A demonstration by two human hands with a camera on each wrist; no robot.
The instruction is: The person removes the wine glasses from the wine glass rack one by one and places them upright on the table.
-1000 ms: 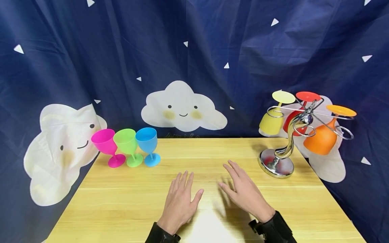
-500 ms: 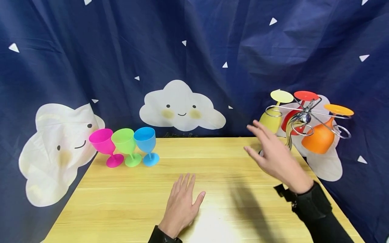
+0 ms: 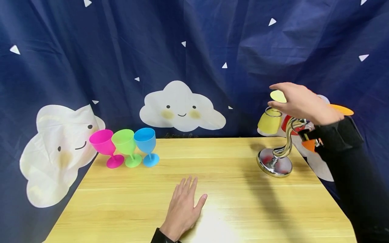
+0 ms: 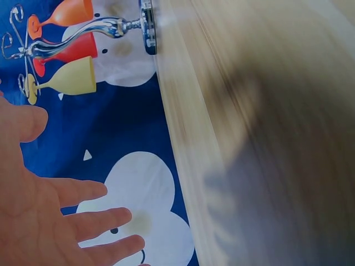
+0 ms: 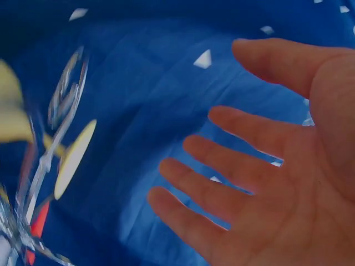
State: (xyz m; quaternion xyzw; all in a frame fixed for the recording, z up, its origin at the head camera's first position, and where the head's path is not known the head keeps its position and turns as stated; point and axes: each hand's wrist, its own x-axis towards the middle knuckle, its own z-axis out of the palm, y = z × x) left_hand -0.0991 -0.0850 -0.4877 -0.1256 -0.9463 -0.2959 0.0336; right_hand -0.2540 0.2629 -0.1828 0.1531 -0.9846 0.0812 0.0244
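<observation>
My right hand (image 3: 305,103) is raised over the chrome goblet rack (image 3: 282,152), near the foot of the upside-down yellow goblet (image 3: 269,122). In the right wrist view its fingers are spread, and the yellow goblet's foot (image 5: 75,160) stands apart from them. A red goblet (image 4: 83,49) and an orange goblet (image 4: 75,12) also hang by their feet from the rack; in the head view the right hand and wrist partly cover them. With fingers extended and nothing held, my left hand (image 3: 183,209) is low over the wooden table (image 3: 121,202).
Upright at the table's back left stand a pink goblet (image 3: 104,143), a green goblet (image 3: 126,143) and a blue goblet (image 3: 146,143) in a row. Behind the table hangs a dark blue curtain (image 3: 206,27) with white clouds and triangles.
My right hand has risen from the middle of the table, moving right and forward up to the top of the rack. The left hand has barely shifted; the goblets stay put.
</observation>
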